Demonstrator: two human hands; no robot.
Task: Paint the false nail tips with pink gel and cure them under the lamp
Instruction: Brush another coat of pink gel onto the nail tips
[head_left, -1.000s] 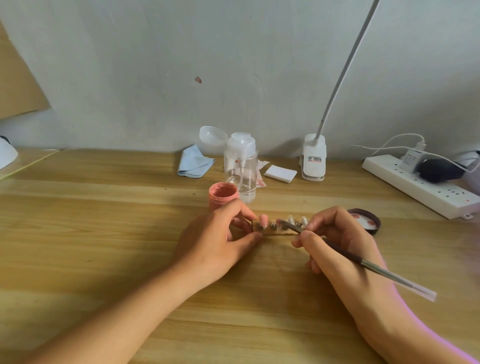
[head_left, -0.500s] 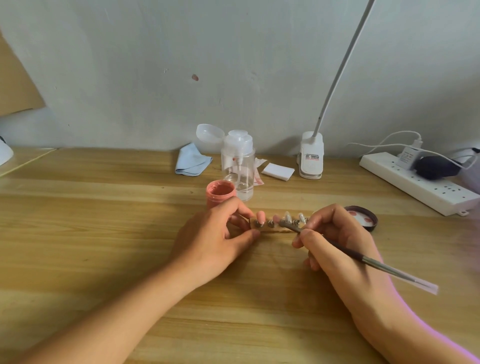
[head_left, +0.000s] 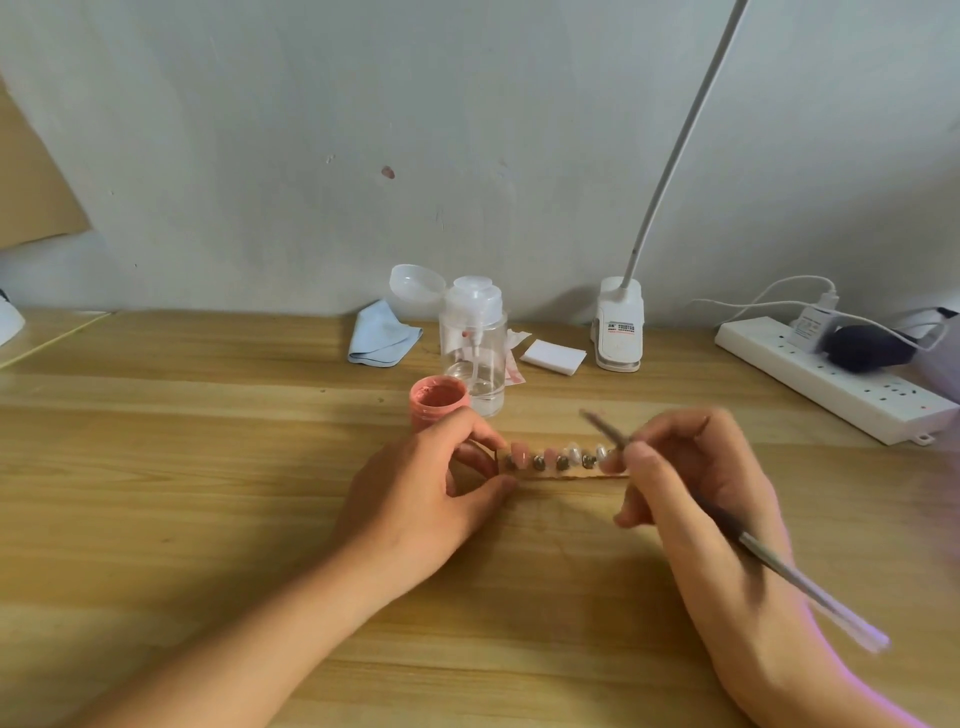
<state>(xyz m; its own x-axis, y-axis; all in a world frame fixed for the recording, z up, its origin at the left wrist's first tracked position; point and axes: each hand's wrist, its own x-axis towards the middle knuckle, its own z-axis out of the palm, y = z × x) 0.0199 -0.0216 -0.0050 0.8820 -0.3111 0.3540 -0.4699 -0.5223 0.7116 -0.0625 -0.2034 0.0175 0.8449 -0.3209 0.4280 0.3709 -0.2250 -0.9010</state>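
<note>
Hands apart: left hand (head_left: 415, 501) pinches the nail-tip strip (head_left: 558, 464), right hand (head_left: 698, 486) grips the brush (head_left: 802, 586), tip raised.

Home desk (head_left: 208, 467): power strip (head_left: 831, 384), clip lamp (head_left: 618, 327).

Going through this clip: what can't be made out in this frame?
All in the head view:
1. The brush is motion-blurred, so gel on its tip cannot be told.
2. The right end of the nail tip strip is hidden behind the right hand, so the tips cannot be counted.
3. The lamp has its head cut off by the top edge.
4. The lamp's label is too small to read.
</note>
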